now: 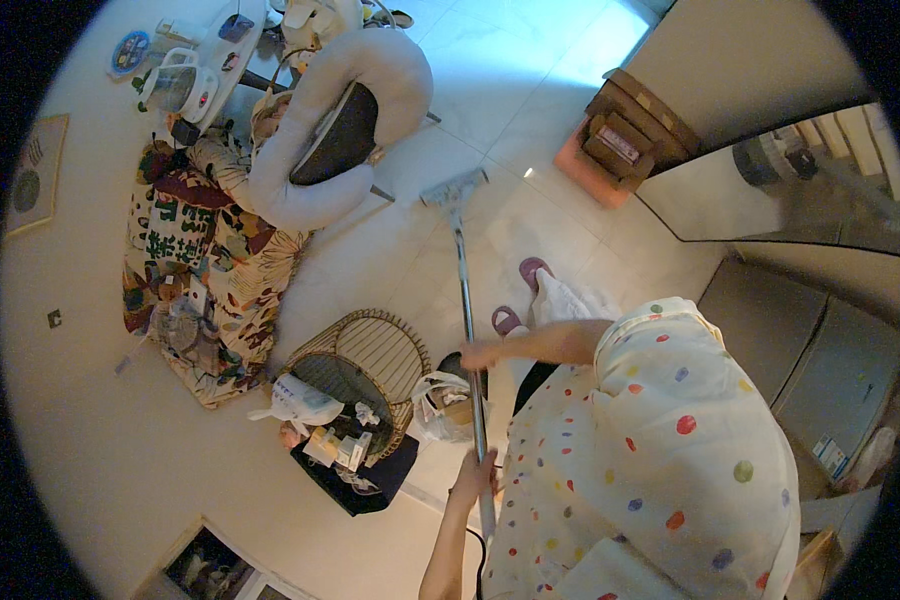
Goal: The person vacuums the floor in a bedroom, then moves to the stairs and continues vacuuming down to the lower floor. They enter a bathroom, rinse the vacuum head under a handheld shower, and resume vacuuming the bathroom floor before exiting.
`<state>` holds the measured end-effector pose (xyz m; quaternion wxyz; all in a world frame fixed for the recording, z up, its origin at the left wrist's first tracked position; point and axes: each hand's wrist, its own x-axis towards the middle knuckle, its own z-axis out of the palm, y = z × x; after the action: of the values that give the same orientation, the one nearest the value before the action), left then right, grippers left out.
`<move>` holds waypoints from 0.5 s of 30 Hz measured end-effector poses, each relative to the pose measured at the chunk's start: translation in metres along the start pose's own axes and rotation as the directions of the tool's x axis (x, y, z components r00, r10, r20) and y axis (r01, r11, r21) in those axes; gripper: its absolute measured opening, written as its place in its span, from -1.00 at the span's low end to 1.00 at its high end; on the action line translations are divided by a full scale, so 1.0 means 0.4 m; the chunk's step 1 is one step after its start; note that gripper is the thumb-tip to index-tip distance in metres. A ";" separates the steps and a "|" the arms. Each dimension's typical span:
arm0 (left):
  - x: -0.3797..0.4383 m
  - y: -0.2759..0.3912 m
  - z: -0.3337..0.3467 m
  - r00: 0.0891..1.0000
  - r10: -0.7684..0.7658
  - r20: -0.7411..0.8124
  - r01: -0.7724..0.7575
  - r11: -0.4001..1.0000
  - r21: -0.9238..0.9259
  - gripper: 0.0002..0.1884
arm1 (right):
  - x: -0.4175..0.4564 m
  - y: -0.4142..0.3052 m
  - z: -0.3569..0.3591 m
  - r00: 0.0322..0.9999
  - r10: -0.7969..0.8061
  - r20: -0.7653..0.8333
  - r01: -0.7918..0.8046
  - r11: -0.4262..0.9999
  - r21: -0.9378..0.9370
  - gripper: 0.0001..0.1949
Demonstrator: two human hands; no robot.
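Observation:
A long metal tube point(466, 300) of what looks like a vacuum cleaner slants across the view. Its wide, flat floor head point(454, 189) rests on the pale tiles beyond the slippers point(534, 273). My right hand point(482, 355) is wrapped around the tube about halfway along. Nearer the handle end, my left hand point(477, 475) grips the same tube, and a black cord point(483, 551) hangs close by. The tube's near end is partly hidden by my polka-dot garment point(630, 450). Beside the tube, a plastic bag point(441, 409) with things in it stands on the floor.
A round wire-frame table point(382, 341) and a dark box point(356, 491) of small items stand left. Farther off are a patterned sofa point(247, 277) and a chair with a plush cushion point(405, 82). Cardboard boxes point(634, 120) and a standing mirror point(720, 199) line the right.

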<state>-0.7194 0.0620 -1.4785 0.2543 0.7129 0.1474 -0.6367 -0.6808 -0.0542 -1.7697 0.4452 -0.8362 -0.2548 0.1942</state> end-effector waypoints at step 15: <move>-0.267 0.393 -0.112 0.992 -0.013 0.128 0.016 0.999 -0.029 -0.87 | -0.118 -0.234 -0.410 0.650 0.746 -0.143 -0.196 0.346 0.917 -0.83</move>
<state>-0.6139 -0.0313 -1.3432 0.2694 0.6655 0.1456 -0.6807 -0.6515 -0.1438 -1.5995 0.7594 -0.5617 0.2806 0.1702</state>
